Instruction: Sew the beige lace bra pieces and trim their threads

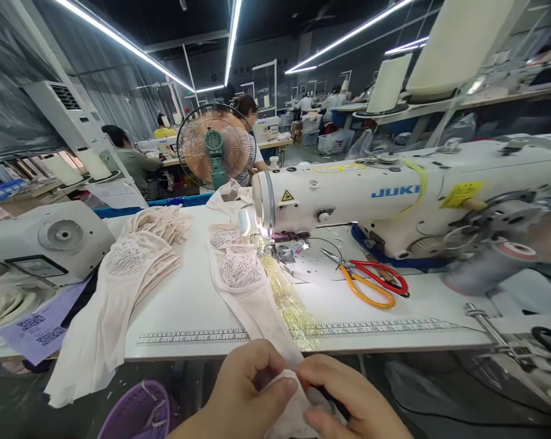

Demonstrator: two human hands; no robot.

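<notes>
Both hands pinch the near end of a pale pink bra (241, 274) just off the table's front edge. My left hand (248, 390) is closed on the fabric, its thumb pressed on top. My right hand (344, 390) grips the same strip from the other side; something dark and grey shows partly beneath its fingers, too hidden to name. The bra's lace cups lie on the table to the left of the sewing machine (348, 195). A strip of shiny yellowish film (287, 299) runs from under the needle area toward the front edge, beside the bra.
A stack of similar bra pieces (142, 244) lies left. Orange-handled scissors (367, 289) and a red-handled tool (385, 274) rest right of the needle. A printed ruler (188, 337) crosses the table (184, 311). Below is a purple basket (138, 408). A fan (216, 143) and several people are behind.
</notes>
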